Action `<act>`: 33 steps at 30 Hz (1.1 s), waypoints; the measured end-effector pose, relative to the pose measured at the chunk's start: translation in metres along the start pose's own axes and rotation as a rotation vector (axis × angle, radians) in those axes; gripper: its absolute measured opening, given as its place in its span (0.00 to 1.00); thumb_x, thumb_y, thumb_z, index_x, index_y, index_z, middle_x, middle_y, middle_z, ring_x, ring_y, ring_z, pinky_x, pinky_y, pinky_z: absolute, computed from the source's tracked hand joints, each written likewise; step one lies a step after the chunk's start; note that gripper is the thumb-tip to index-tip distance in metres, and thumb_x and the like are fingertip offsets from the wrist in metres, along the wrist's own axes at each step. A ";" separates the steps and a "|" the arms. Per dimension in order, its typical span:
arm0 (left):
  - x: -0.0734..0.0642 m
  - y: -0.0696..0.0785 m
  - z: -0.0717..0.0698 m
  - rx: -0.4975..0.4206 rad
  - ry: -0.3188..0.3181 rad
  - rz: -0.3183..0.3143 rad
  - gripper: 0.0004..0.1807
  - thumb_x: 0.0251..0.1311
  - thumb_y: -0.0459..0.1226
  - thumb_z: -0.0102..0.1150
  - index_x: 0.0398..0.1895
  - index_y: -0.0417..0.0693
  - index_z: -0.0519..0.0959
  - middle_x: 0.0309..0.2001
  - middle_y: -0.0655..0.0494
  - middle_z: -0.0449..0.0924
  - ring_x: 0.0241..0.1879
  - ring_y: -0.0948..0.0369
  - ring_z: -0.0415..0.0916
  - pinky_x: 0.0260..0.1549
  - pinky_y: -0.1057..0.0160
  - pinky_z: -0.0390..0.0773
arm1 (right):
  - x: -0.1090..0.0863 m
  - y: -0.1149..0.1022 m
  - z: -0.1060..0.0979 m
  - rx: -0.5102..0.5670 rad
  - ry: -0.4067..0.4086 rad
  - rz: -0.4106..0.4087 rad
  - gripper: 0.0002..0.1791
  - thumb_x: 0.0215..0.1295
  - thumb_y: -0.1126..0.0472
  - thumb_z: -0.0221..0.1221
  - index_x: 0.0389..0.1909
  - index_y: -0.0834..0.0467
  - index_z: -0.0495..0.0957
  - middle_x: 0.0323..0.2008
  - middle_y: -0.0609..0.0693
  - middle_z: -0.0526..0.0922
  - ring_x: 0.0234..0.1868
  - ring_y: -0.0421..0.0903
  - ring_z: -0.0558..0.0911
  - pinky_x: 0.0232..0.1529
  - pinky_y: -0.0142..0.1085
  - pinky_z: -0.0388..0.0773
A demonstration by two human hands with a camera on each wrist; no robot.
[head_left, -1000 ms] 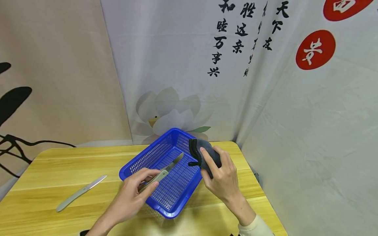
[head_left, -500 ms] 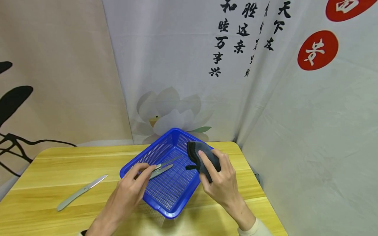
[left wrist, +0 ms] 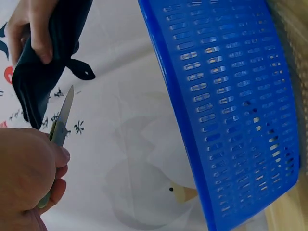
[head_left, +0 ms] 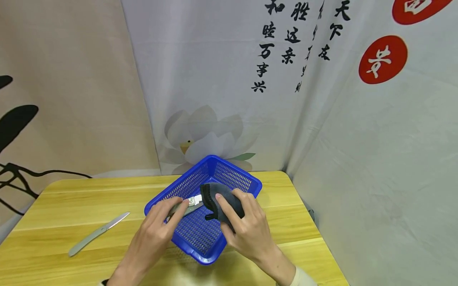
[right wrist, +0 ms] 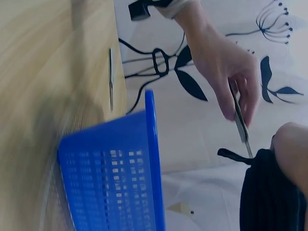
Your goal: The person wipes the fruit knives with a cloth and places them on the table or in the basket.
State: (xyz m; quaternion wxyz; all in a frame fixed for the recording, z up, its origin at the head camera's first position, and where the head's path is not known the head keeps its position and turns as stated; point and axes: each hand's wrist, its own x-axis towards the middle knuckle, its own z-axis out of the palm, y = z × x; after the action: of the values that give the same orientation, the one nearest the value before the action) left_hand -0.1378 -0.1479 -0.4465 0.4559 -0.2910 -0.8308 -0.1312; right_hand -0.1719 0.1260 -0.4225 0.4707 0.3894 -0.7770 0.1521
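Observation:
My left hand (head_left: 157,230) grips a knife (left wrist: 58,132) by its pale green handle, above the blue basket. The blade points at the cloth, and in the head view its tip is hidden behind that cloth. My right hand (head_left: 247,226) holds a folded dark grey cloth (head_left: 222,200) with black edging and a small loop. Whether blade and cloth touch, I cannot tell. Just below the held knife, a second knife (head_left: 192,209) appears to lie in the basket, partly covered. A third knife (head_left: 96,234), blade out, lies on the table at left.
The blue plastic basket (head_left: 205,258) with slotted walls stands at an angle on the wooden table (head_left: 50,222), under both hands. Behind the table hangs a printed curtain (head_left: 214,79), and a pale curtain (head_left: 375,159) runs along the right side.
My right hand has brought the cloth leftward to the knife, over the basket. The left hand has turned the knife and drawn it slightly back. The knife on the table has not moved.

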 end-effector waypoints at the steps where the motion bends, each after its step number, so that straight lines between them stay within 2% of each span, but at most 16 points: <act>1: 0.000 0.001 0.001 0.006 0.013 0.011 0.27 0.93 0.32 0.34 0.63 0.38 0.89 0.58 0.38 0.88 0.56 0.45 0.86 0.59 0.46 0.89 | 0.001 -0.003 0.001 -0.007 -0.016 0.000 0.37 0.54 0.62 0.66 0.71 0.54 0.85 0.58 0.65 0.83 0.48 0.56 0.83 0.45 0.47 0.90; 6: 0.002 0.004 0.006 0.013 0.102 0.052 0.24 0.92 0.29 0.38 0.62 0.35 0.89 0.57 0.38 0.89 0.55 0.44 0.86 0.58 0.48 0.87 | 0.002 -0.016 0.007 -0.053 -0.096 0.006 0.40 0.51 0.60 0.75 0.71 0.52 0.84 0.60 0.63 0.84 0.50 0.54 0.83 0.44 0.43 0.90; 10: 0.002 0.006 0.010 0.009 0.147 0.049 0.23 0.91 0.28 0.40 0.61 0.34 0.89 0.57 0.38 0.90 0.54 0.43 0.86 0.58 0.48 0.86 | 0.002 -0.022 0.010 -0.102 -0.140 0.003 0.42 0.49 0.59 0.78 0.71 0.52 0.85 0.61 0.63 0.85 0.50 0.54 0.83 0.41 0.41 0.88; 17: 0.000 0.006 0.011 0.005 0.155 0.020 0.23 0.92 0.29 0.38 0.62 0.34 0.88 0.56 0.37 0.90 0.54 0.41 0.86 0.61 0.47 0.83 | 0.002 -0.017 0.008 -0.166 -0.172 0.023 0.39 0.51 0.57 0.78 0.69 0.52 0.85 0.60 0.63 0.85 0.47 0.54 0.82 0.37 0.40 0.85; 25: -0.002 0.003 0.011 0.009 0.169 0.034 0.22 0.91 0.29 0.40 0.62 0.34 0.88 0.56 0.37 0.89 0.54 0.41 0.85 0.61 0.47 0.83 | -0.003 -0.002 0.003 -0.169 -0.241 0.100 0.34 0.58 0.59 0.73 0.70 0.50 0.85 0.63 0.64 0.85 0.49 0.57 0.83 0.43 0.45 0.90; 29: -0.002 0.002 0.010 0.012 0.177 0.041 0.22 0.90 0.28 0.40 0.61 0.33 0.88 0.55 0.36 0.89 0.54 0.40 0.85 0.61 0.48 0.83 | -0.007 0.009 0.000 -0.168 -0.241 0.121 0.32 0.61 0.60 0.68 0.70 0.51 0.85 0.63 0.65 0.85 0.47 0.58 0.82 0.43 0.46 0.90; 33: -0.002 0.002 0.009 0.008 0.182 0.042 0.22 0.90 0.28 0.41 0.61 0.33 0.88 0.56 0.35 0.89 0.54 0.40 0.85 0.61 0.48 0.82 | -0.013 0.021 -0.004 -0.186 -0.239 0.137 0.33 0.60 0.60 0.70 0.69 0.52 0.86 0.62 0.67 0.85 0.47 0.59 0.82 0.41 0.47 0.89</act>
State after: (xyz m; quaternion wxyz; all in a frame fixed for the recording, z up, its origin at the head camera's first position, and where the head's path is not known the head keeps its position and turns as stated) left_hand -0.1421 -0.1428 -0.4528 0.5332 -0.2935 -0.7802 -0.1444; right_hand -0.1814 0.1482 -0.4286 0.3974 0.3056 -0.8629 0.0639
